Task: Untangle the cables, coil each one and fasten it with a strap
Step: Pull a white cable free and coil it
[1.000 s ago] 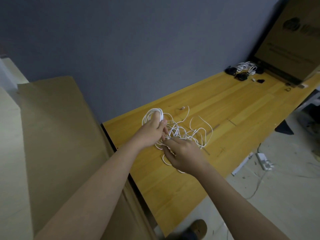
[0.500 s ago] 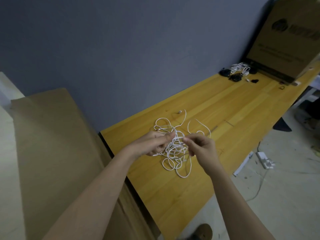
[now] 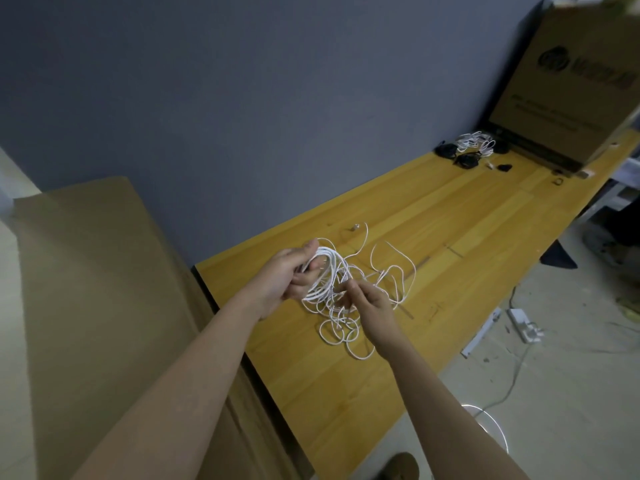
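1. Here, the white cable [image 3: 349, 292] is a thin cord in a loose tangle — several turns gathered into a rough coil at its left, the rest sprawling in open loops over the near end of the wooden table [image 3: 433, 237].
2. The left hand [image 3: 289, 275] grips the coiled turns, thumb on top and fingers curled round them, held just above the tabletop.
3. The right hand [image 3: 369, 306] pinches a strand at the middle of the tangle between thumb and fingertips.
4. One cable end with a small plug [image 3: 355, 227] lies on the table beyond the tangle.
5. At the far end sit more cables [image 3: 474, 142] — white coils and dark bundles — beside a large cardboard box [image 3: 581, 84].
6. A cardboard sheet [image 3: 97, 306] leans at the table's left; a power strip [image 3: 524, 325] lies on the floor to the right.
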Demonstrator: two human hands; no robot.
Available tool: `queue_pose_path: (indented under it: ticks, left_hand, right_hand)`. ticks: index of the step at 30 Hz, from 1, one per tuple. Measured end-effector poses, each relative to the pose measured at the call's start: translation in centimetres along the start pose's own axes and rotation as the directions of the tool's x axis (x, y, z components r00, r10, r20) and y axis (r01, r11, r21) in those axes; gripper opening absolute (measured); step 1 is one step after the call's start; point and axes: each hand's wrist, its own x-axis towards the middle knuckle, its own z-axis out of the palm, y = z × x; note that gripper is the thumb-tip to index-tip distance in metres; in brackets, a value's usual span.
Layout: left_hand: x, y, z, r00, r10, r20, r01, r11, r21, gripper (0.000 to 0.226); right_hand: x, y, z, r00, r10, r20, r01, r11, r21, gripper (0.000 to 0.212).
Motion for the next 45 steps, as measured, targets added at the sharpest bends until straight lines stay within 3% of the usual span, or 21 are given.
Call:
queue_pose_path:
  ticks: [4,6,9,11,14,17,19,21,25,28,31,33,36,37,39,42,43,44,45]
  left_hand:
    - [0.1,0.1,-0.4,0.993,0.03,-0.115,-0.057,0.97,-0.237,0.041]
    - [0.2,0.0,-0.6,0.992,0.053,-0.113,-0.078,0.971,-0.225,0.042]
    - [0.3,-0.1,-0.5,0.988,0.122,-0.096,-0.143,0.96,-0.241,0.036]
    - [0.5,-0.1,-0.4,0.977,0.148,-0.152,-0.182,0.954,-0.239,0.034]
    - [0.9,-0.6,-0.2,0.947,0.224,-0.231,-0.226,0.974,0.016,0.03]
    - [1.0,-1.2,-0.1,0.929,0.28,-0.24,-0.157,0.89,0.429,0.025]
    - [1.0,-1.6,-0.3,0.932,0.313,-0.183,-0.153,0.797,0.585,0.019]
    - [1.0,-1.9,-0.3,0.948,0.28,-0.149,-0.107,0.725,0.68,0.019]
    - [1.0,-2.2,-0.4,0.969,0.188,-0.158,0.012,0.606,0.795,0.028]
    - [0.9,-1.9,-0.2,0.982,0.129,-0.139,0.028,0.627,0.779,0.04]
    - [0.5,-1.3,0.0,0.988,0.071,-0.136,0.043,0.722,0.69,0.063]
    - [0.2,-1.1,0.1,0.986,0.075,-0.15,0.036,0.779,0.626,0.067]
    - [0.1,-0.9,0.0,0.969,0.132,-0.211,0.011,0.823,0.568,0.042]
    - [0.1,-0.9,0.0,0.959,0.154,-0.24,0.005,0.832,0.555,0.038]
    - [0.3,-0.9,-0.1,0.933,0.205,-0.296,-0.017,0.845,0.534,0.037]
    - [0.4,-0.5,-0.1,0.893,0.274,-0.358,-0.087,0.884,0.459,0.034]
    - [0.4,-0.4,-0.1,0.884,0.286,-0.37,-0.112,0.897,0.427,0.034]
    - [0.5,-0.4,-0.1,0.877,0.294,-0.38,-0.125,0.903,0.41,0.035]
    - [0.5,-0.4,-0.2,0.87,0.297,-0.393,-0.124,0.904,0.41,0.035]
  right_hand:
    - [-0.2,3.4,0.5,0.987,0.136,0.082,-0.122,0.98,-0.157,0.029]
    - [-0.6,4.6,0.6,0.991,0.132,0.034,-0.119,0.956,-0.268,0.027]
    - [-0.4,4.6,1.1,0.999,-0.01,-0.033,-0.009,0.843,-0.538,0.024]
    - [-0.3,4.2,1.5,0.976,-0.214,0.047,0.174,0.629,-0.758,0.024]
    - [-0.9,3.1,2.2,0.821,-0.481,0.308,0.482,0.294,-0.826,0.026]
    - [-1.6,1.4,2.3,0.657,-0.603,0.454,0.668,0.185,-0.721,0.02]
    - [-1.7,0.1,1.8,0.601,-0.665,0.444,0.713,0.194,-0.674,0.014]
    - [-1.4,-1.4,1.3,0.598,-0.716,0.36,0.712,0.268,-0.649,0.019]
    - [1.1,-3.7,-0.4,0.721,-0.682,0.121,0.547,0.453,-0.704,0.018]
    - [3.5,-3.0,-2.5,0.856,-0.517,0.021,0.342,0.534,-0.773,0.011]
    - [4.8,-1.4,-3.7,0.987,-0.145,-0.072,0.018,0.543,-0.839,0.012]
    - [5.3,-0.1,-4.0,0.992,0.057,-0.112,-0.125,0.549,-0.826,0.018]
    - [6.3,-1.5,-3.6,0.957,0.245,-0.157,-0.291,0.831,-0.475,0.029]
    - [6.9,-3.0,-3.3,0.958,0.219,-0.186,-0.272,0.901,-0.339,0.033]
    - [8.2,-7.3,-2.8,0.96,-0.046,-0.276,-0.044,0.949,-0.313,0.039]
    - [8.5,-13.2,-2.4,0.804,-0.542,-0.246,0.403,0.8,-0.445,0.029]
    - [8.3,-13.8,-2.4,0.751,-0.618,-0.23,0.474,0.749,-0.463,0.027]
    - [8.3,-13.8,-2.5,0.745,-0.633,-0.208,0.482,0.728,-0.488,0.028]
    - [8.3,-13.0,-2.5,0.797,-0.58,-0.17,0.43,0.741,-0.515,0.031]
